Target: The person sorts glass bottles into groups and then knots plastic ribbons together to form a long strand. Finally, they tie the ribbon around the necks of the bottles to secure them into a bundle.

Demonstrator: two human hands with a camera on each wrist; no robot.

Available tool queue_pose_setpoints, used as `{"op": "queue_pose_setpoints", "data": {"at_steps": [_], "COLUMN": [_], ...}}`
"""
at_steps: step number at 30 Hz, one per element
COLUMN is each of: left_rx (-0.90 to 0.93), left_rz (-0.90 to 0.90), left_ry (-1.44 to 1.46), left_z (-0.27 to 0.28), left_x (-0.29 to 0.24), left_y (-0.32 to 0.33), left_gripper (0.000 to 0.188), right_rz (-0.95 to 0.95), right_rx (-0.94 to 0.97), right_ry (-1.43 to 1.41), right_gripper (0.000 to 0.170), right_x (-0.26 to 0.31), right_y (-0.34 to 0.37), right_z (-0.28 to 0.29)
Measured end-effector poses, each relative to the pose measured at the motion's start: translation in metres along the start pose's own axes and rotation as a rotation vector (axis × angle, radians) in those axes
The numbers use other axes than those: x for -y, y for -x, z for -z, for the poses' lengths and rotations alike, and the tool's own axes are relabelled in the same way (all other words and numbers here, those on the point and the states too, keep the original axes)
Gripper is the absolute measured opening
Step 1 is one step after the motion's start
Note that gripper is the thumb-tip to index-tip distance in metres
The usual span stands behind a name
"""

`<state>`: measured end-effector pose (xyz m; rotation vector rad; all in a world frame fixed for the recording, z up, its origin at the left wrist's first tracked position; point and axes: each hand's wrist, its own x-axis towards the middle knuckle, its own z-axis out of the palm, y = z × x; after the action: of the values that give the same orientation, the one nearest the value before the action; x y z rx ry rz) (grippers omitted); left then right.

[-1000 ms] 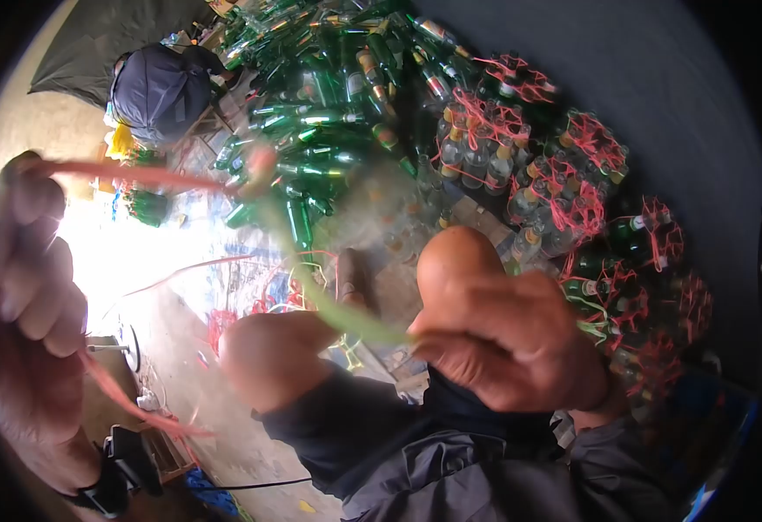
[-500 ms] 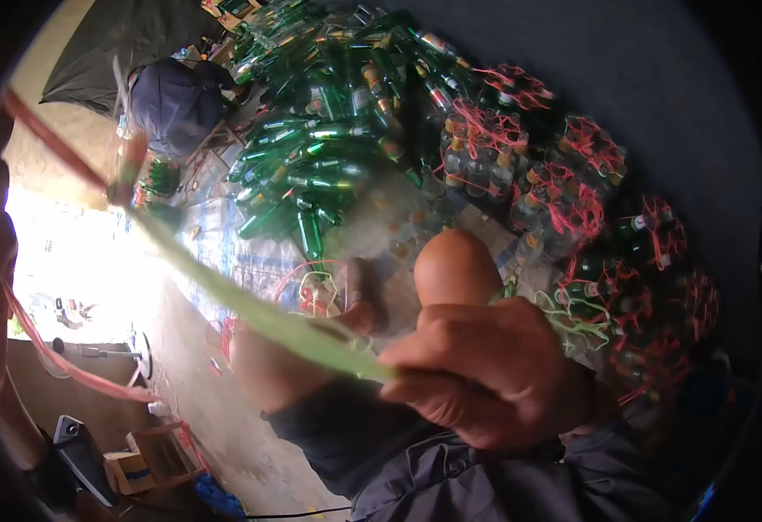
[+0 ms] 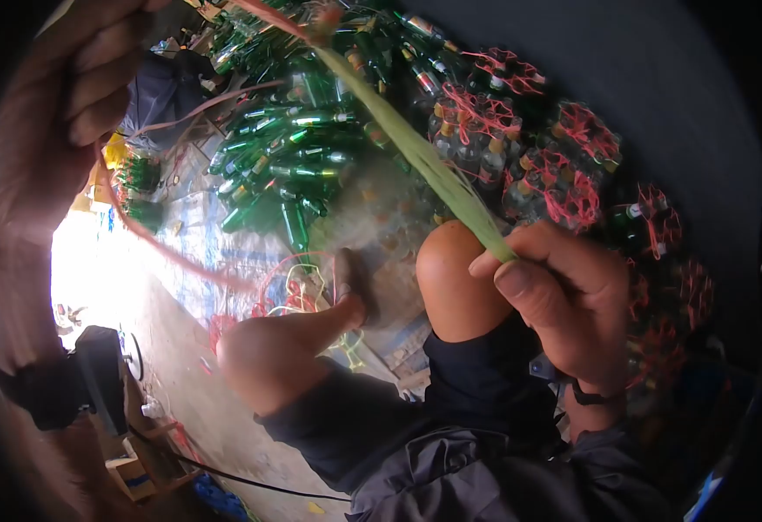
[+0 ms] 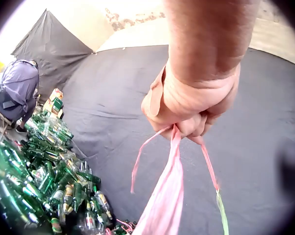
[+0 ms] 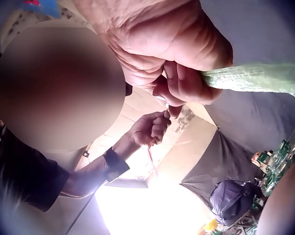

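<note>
High at the left of the head view, my left hand [image 3: 85,122] is curled round a pink plastic strip [image 4: 167,191], with loose ends hanging below the fist in the left wrist view. Thumb and fingers of my right hand [image 3: 572,296] pinch a flat green plastic strip [image 3: 416,152] beside my raised knee. A small joint [image 4: 217,190] links pink and green between the hands. Slanting up from the right hand, the green strip shows frayed fibres along its edge. In the right wrist view it leaves the fist as a wide, wrinkled band [image 5: 255,77].
A heap of green bottles [image 3: 294,165] lies ahead on the floor. To the right stand bottle bundles [image 3: 563,183] netted in pink strips. Loose pink and green strips [image 3: 298,291] lie by my foot. Another person [image 4: 15,90] sits bent over beyond the heap, near dark sheeting [image 4: 113,98].
My left hand has risen from the left edge and come inward, lifting the pink strip. The right hand has moved up and right, so the joined strip now slopes up to the left between them.
</note>
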<state>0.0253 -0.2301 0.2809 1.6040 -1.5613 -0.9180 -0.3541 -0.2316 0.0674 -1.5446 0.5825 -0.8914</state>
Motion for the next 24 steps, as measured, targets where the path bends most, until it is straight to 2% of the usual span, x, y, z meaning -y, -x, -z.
{"op": "queue_pose_setpoints", "data": {"at_steps": [1,2,3,4,5,6,7,9,11,13,15,20,21,23,24], "left_rx": [0.109,0.188,0.184,-0.048,-0.280,-0.037,-0.037,-0.263,-0.305,-0.300,-0.357,-0.399,-0.396,-0.483,-0.461], "left_rz": [0.016,0.165,0.167,0.189,0.207,0.087,0.089,0.065,0.088,-0.008,0.278,0.265,0.270,0.255,0.297], "left_ry": [0.128,0.290,0.293,0.334,0.371,0.507,0.513,0.445,0.631,0.358,0.554,0.379,0.391,0.288,0.216], "left_z": [-0.010,-0.021,-0.052,-0.086,-0.102,-0.079,-0.091,-0.124,-0.138,-0.155,-0.174,-0.205,-0.208,-0.214,-0.213], "left_x": [0.004,0.001,-0.001,0.000,0.009,0.042,0.062,0.103,0.154,0.198,0.227,0.318,0.339,0.378,0.392], "left_y": [-0.008,-0.019,-0.023,-0.024,-0.024,-0.032,-0.035,-0.048,-0.059,-0.065,-0.060,-0.066,-0.068,-0.069,-0.066], "left_gripper": [0.039,0.034,0.034,0.019,0.015,0.029,0.029,0.027,0.022,0.023,0.024,0.027,0.027,0.028,0.028], "right_rz": [0.018,0.032,0.030,0.003,-0.022,-0.022,-0.074,-0.137,-0.273,-0.291,-0.285,-0.258,-0.217,-0.251,-0.268], "right_rx": [-0.032,-0.061,-0.056,-0.104,-0.152,-0.149,-0.186,-0.228,-0.256,-0.293,-0.319,-0.270,-0.239,-0.227,-0.236], "right_ry": [0.048,0.094,0.095,0.113,0.132,0.134,0.099,0.083,0.097,0.131,0.233,0.357,0.403,0.389,0.372], "right_gripper": [0.012,0.013,0.013,0.013,0.014,0.014,0.015,0.016,0.019,0.021,0.021,0.021,0.021,0.021,0.021], "right_x": [-0.007,-0.012,-0.014,-0.016,-0.019,-0.023,-0.030,-0.051,-0.075,-0.101,-0.132,-0.216,-0.228,-0.243,-0.253], "right_y": [-0.003,-0.005,-0.008,-0.010,-0.014,-0.018,-0.020,-0.031,-0.045,-0.056,-0.067,-0.092,-0.098,-0.108,-0.113], "right_z": [-0.001,-0.001,0.000,0.001,0.003,0.005,0.008,0.019,0.029,0.029,0.034,0.037,0.035,0.026,0.023]}}
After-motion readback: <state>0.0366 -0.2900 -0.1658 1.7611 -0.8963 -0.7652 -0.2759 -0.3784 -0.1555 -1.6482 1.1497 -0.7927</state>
